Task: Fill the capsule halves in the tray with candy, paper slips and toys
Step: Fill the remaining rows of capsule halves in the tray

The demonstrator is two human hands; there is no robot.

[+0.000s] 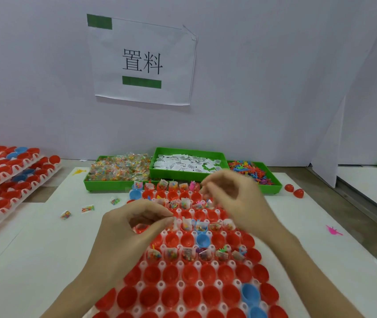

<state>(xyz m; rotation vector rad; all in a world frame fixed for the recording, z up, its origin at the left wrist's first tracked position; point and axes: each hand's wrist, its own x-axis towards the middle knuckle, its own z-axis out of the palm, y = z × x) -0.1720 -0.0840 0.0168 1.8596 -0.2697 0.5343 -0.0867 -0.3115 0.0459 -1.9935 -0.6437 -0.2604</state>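
Observation:
A white tray (pixel 180 288) in front of me holds several red capsule halves (pixel 171 239) and a few blue ones (pixel 202 240). Three of its rows carry candy packets, slips and small toys; the rows between them and the near rows are bare. My left hand (pixel 134 226) hovers over the tray's left middle, thumb and forefinger pinching a small clear candy packet (pixel 171 222). My right hand (pixel 233 198) is blurred above the far rows with curled fingers; what it holds cannot be made out. Behind stand green bins of candy (pixel 118 171), paper slips (pixel 187 162) and toys (pixel 254 173).
Stacked trays of red capsule halves (pixel 6 177) sit at the left. Loose candy packets (pixel 88 208) lie on the white sheet left of the tray. A pink toy (pixel 333 231) lies at the right, two red halves (pixel 294 190) beyond it. A wall with a paper sign (pixel 141 63) closes the back.

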